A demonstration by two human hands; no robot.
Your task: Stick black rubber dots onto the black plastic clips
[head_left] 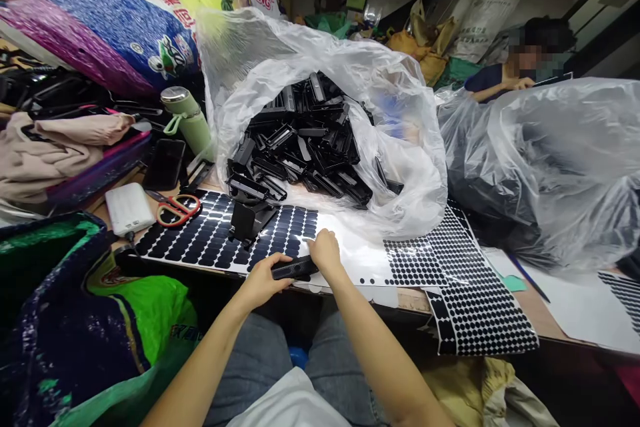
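My left hand is closed around one end of a narrow black plastic part at the table's front edge. At the part's other end, my right hand has its fingers curled together over the white backing sheet; what they pinch, if anything, is hidden. Beneath and beyond the hands lies a sheet of black oblong stickers, with a bare white stretch near my right hand. Another black part rests on that sheet. Behind it, a clear plastic bag lies open, full of similar black parts.
Red-handled scissors, a white power bank, a phone and a green bottle stand left. Sheets of round black stickers overhang the front edge. A second plastic bag is right; a person sits behind it.
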